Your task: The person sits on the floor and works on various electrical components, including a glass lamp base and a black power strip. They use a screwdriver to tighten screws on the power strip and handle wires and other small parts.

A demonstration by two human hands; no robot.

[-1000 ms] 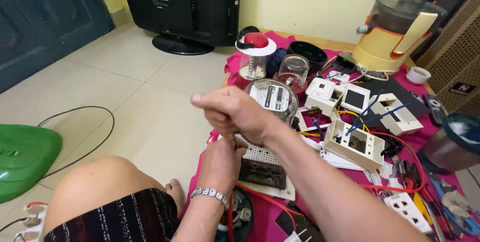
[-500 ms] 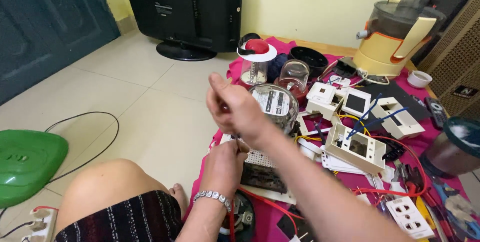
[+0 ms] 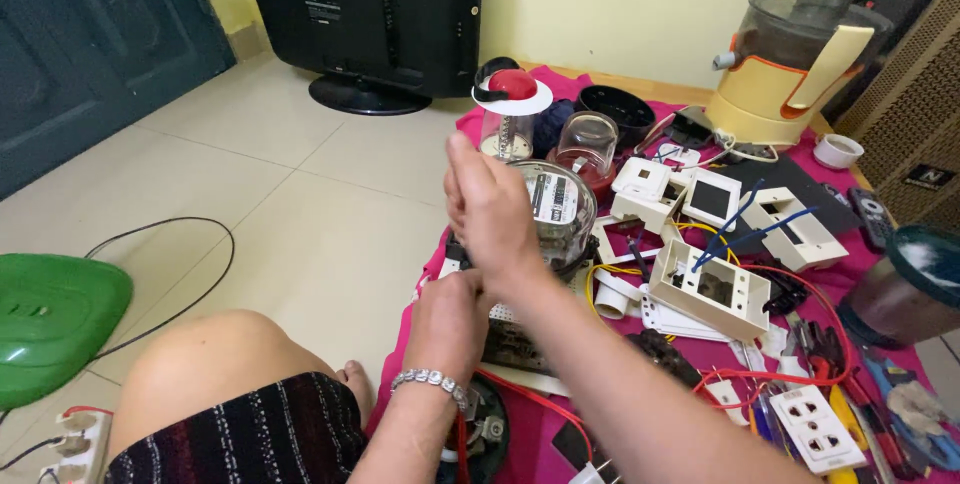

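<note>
Hands are working at the meter [image 3: 560, 206]: I am raising my right hand [image 3: 492, 206] with fingers together, my left hand [image 3: 452, 316] gripping something hidden; wiring unfinished.

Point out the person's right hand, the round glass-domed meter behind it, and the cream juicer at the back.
right hand [image 3: 490, 209]: head view, on the back of the hand.
glass-domed meter [image 3: 562, 206]: head view, on the clear dome over the dial face.
cream juicer [image 3: 790, 69]: head view, on its body below the smoky lid.

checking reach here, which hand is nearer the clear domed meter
Right. The right hand is raised just left of the clear domed meter, overlapping its edge. The left hand sits lower, below and left of it.
</note>
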